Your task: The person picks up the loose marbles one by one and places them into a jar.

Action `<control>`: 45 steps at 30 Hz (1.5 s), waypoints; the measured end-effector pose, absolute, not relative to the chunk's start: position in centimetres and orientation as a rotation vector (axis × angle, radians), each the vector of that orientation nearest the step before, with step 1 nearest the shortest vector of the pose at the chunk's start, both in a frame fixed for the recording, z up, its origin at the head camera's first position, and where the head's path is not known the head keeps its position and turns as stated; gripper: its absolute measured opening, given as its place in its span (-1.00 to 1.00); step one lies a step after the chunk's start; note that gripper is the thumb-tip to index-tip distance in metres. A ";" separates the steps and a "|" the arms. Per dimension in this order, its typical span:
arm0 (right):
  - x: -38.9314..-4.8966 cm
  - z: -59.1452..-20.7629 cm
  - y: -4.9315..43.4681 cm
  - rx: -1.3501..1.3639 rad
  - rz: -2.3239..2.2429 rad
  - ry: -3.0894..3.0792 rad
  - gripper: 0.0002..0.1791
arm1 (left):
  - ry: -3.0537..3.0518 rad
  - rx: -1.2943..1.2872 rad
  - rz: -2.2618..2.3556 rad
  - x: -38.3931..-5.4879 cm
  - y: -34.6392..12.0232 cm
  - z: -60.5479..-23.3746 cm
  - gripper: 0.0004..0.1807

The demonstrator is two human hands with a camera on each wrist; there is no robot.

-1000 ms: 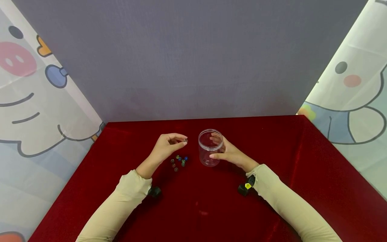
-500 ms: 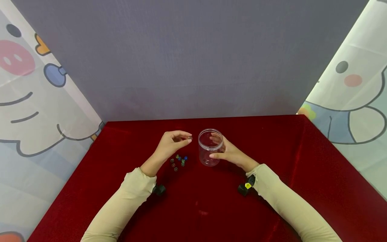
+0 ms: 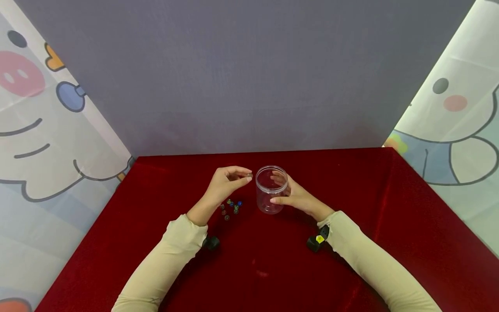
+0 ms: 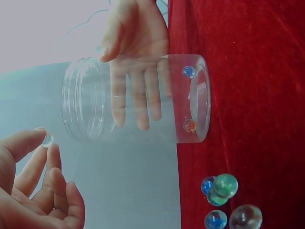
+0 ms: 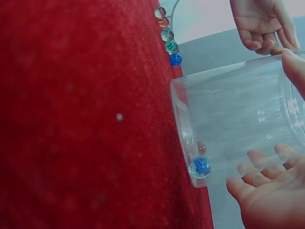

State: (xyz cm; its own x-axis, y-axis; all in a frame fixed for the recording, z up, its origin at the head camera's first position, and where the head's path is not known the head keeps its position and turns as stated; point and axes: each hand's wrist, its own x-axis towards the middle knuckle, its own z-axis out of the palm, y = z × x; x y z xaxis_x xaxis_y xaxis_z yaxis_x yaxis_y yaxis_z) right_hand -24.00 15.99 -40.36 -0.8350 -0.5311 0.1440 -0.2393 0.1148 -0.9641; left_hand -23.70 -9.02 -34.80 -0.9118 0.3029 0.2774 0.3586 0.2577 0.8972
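A clear glass marble (image 4: 47,140) is pinched between the thumb and fingertips of my left hand (image 3: 225,184), its other fingers loosely curled. This hand is just left of the rim of a clear plastic jar (image 3: 269,202), which stands open-mouthed on the red cloth. My right hand (image 3: 297,198) grips the jar from the right, thumb on the near side and fingers round the far side. Through the jar wall, near its base, show a blue marble (image 5: 201,166) and an orange-red marble (image 4: 189,125). Several loose marbles (image 3: 235,209) lie on the cloth below my left hand.
A red cloth (image 3: 257,260) covers the table, with a grey panel (image 3: 249,86) standing along its back edge. Cartoon-printed sheets (image 3: 58,143) hang at the left and right sides. Dark wrist cameras (image 3: 313,243) sit below each cuff.
My left hand has moved right and slightly up with the pinched marble, closer to the jar's rim. My right hand and the jar have stayed in place.
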 end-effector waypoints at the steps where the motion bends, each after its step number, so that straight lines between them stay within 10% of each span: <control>1: -24.0 -40.4 16.0 -0.764 -1.788 2.154 0.00 | -2.441 -0.658 -1.763 -23.7 -9.0 -34.9 -0.75; 45: -23.9 -40.2 15.9 -0.730 -1.784 2.151 -0.02 | -2.367 -0.596 -1.852 -24.4 -7.2 -35.2 -0.75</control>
State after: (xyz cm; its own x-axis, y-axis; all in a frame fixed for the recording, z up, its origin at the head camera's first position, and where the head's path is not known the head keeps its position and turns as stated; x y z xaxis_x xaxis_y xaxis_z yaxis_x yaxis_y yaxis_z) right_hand -23.94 15.90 -40.16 -0.8425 -0.5251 0.1205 -0.2157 0.1238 -0.9686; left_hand -24.44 -7.17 -35.19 -0.9215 0.2529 0.2948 0.3470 0.1946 0.9175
